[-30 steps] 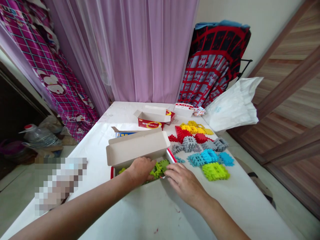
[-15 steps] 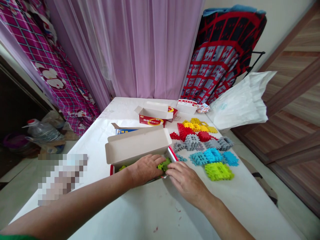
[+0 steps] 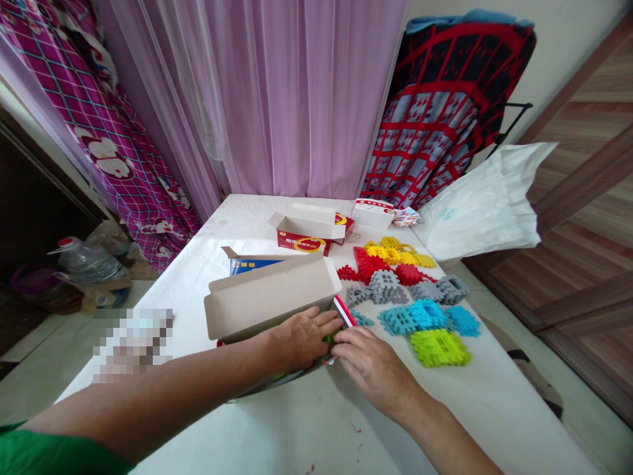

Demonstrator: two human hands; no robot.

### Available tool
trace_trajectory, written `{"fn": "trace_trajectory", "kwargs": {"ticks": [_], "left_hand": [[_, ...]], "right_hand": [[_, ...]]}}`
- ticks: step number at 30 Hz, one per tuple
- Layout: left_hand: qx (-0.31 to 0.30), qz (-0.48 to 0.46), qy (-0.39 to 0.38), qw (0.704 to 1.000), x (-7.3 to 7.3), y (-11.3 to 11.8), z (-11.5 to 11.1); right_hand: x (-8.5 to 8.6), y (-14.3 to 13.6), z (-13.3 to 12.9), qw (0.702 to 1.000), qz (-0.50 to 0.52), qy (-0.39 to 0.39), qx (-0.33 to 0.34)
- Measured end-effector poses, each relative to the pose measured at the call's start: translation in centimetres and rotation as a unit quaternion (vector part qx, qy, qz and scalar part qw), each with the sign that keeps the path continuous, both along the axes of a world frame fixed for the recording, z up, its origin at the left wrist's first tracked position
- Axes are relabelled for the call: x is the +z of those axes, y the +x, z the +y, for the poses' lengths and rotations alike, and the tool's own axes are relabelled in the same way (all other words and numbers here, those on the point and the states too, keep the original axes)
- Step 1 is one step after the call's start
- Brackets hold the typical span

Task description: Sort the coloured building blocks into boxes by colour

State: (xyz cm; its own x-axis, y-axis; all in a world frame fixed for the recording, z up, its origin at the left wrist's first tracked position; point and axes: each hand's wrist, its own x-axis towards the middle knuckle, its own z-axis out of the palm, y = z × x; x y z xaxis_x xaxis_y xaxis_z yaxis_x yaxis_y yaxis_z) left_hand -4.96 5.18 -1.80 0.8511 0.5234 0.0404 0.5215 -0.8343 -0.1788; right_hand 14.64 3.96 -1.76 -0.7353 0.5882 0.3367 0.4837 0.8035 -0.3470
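Observation:
An open cardboard box (image 3: 271,297) with a pale inner lid and red edges stands on the white table, its lid raised at the back. My left hand (image 3: 307,338) reaches over the box's right end, fingers spread, above green pieces (image 3: 328,338) mostly hidden beneath it. My right hand (image 3: 368,356) has its fingers closed on the box's right end near the front corner. To the right lie lime green pieces (image 3: 440,348), blue pieces (image 3: 426,314), grey pieces (image 3: 384,286), red pieces (image 3: 368,265) and yellow pieces (image 3: 388,252).
Behind the box are a blue box (image 3: 247,265), an open red box (image 3: 301,241) and a white box (image 3: 374,212). A white bag (image 3: 479,204) sits at the table's back right corner. A blurred-out item lies at the left edge.
My left hand has shifted slightly right, covering more of the green pieces. The box's front now shows tilted under my left forearm. My right hand stays at the box's right end.

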Motion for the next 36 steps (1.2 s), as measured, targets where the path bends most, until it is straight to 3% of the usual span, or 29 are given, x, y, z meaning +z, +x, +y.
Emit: {"fn": "trace_trajectory", "kwargs": {"ticks": [12, 21, 28, 36], "left_hand": [[-0.005, -0.053, 0.047, 0.997, -0.6, -3.0, -1.5], [-0.001, -0.042, 0.054, 0.998, -1.9, -2.6, -1.3], [-0.002, -0.038, 0.075, 0.996, -0.7, -2.9, -1.6], [0.021, -0.045, 0.013, 0.999, 0.0, -3.7, -2.2]], "right_hand": [[0.2, 0.0, 0.1, 1.000, -0.010, 0.015, 0.001], [0.1, 0.0, 0.1, 1.000, -0.007, 0.013, -0.004], [-0.1, 0.1, 0.1, 1.000, -0.016, 0.023, 0.000], [-0.2, 0.1, 0.0, 1.000, -0.008, 0.023, -0.003]]}}
